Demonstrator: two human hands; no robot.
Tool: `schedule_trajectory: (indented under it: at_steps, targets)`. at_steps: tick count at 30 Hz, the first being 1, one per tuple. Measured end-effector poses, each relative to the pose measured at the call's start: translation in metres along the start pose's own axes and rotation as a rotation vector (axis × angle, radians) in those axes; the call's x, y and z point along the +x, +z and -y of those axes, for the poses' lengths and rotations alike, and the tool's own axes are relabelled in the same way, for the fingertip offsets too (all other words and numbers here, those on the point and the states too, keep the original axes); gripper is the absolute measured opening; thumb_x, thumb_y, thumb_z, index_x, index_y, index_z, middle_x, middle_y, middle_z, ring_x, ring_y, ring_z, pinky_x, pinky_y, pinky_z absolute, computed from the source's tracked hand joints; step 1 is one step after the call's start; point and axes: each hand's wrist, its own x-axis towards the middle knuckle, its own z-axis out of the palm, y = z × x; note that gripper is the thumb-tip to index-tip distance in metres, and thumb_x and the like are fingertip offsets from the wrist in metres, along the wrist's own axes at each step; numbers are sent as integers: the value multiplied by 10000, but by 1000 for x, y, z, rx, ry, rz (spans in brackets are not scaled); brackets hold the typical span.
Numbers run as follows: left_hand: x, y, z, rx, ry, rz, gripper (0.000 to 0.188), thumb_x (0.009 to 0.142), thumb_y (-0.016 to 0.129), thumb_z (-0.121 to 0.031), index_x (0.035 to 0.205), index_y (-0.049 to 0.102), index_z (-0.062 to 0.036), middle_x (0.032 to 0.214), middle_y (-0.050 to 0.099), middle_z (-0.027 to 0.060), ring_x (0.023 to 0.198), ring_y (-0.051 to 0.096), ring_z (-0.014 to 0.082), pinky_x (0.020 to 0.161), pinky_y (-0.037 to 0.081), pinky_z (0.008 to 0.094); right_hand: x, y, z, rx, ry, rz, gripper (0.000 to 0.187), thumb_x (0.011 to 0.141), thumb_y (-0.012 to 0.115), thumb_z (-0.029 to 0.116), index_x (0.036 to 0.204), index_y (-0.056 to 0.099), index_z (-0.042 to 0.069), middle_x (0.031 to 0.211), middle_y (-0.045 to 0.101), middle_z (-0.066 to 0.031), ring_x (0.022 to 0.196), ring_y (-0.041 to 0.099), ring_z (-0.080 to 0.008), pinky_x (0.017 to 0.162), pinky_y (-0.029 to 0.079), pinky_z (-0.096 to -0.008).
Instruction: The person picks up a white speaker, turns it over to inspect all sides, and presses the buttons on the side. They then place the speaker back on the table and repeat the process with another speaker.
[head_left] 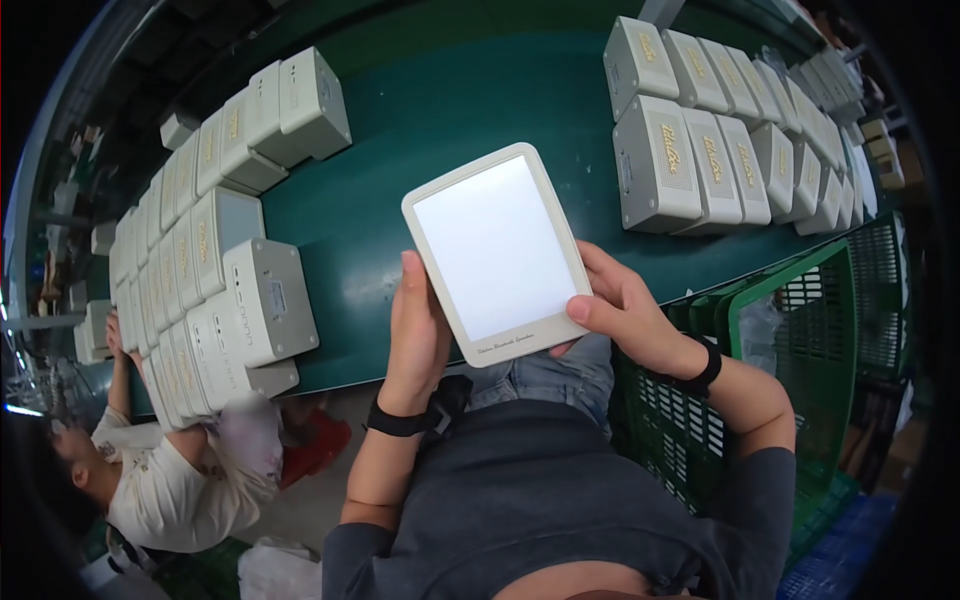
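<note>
A cream-coloured speaker (500, 255) with rounded corners and a bright white front panel is tilted between my two hands, above the table's near edge. My left hand (415, 325) is against its left side, thumb pointing up along the edge and the other fingers hidden behind it. At the lower right corner, my right hand (620, 305) grips it with the thumb on the front rim and the fingers mostly out of sight underneath. A line of small print runs along the speaker's bottom rim.
Rows of similar cream speakers (265, 290) stand on the green table (440, 100) at left, and more speakers (665, 165) at right. Green plastic crates (790, 300) stand beside me at right. A co-worker (170, 480) in a light shirt reaches toward the left rows.
</note>
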Motion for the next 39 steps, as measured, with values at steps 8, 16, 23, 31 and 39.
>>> schedule_trajectory:
  at_steps: [8,16,23,31,39]
  targets:
    - [5,4,12,-286,-82,-47,708,962,236,-592,1354,371,-18,1280,510,133,1160,525,226,959,439,343,-4,5,-18,-595,-407,60,916,765,768,233,1450,201,13,1231,556,-201,907,660,-248,674,548,-351]
    - [3,3,16,-289,-109,-11,708,962,237,-592,1356,370,-20,1275,510,147,1137,545,238,947,451,339,-6,4,-8,-1266,-700,9,886,671,822,254,1395,371,17,860,657,-160,581,638,-243,516,497,-288]
    - [3,10,14,-270,-92,-63,728,956,231,-601,1356,378,-11,1253,527,176,1095,573,268,919,480,370,-5,2,-13,-1222,-804,-33,825,681,794,321,1357,436,10,681,631,-110,474,590,-191,443,447,-265]
    - [3,7,1,-280,0,-80,720,960,251,-589,1369,351,-5,1295,502,159,1143,543,259,963,444,361,1,-6,-14,-1117,-686,-26,954,724,706,517,1414,309,-7,813,653,-140,685,652,-237,613,509,-286]
    - [-11,13,-18,-106,78,54,614,972,434,-392,1399,277,21,1344,445,155,1245,441,222,1033,351,333,7,-3,-17,-83,-297,-42,812,850,617,444,1432,254,9,1377,427,-174,1241,446,-275,996,396,-397]
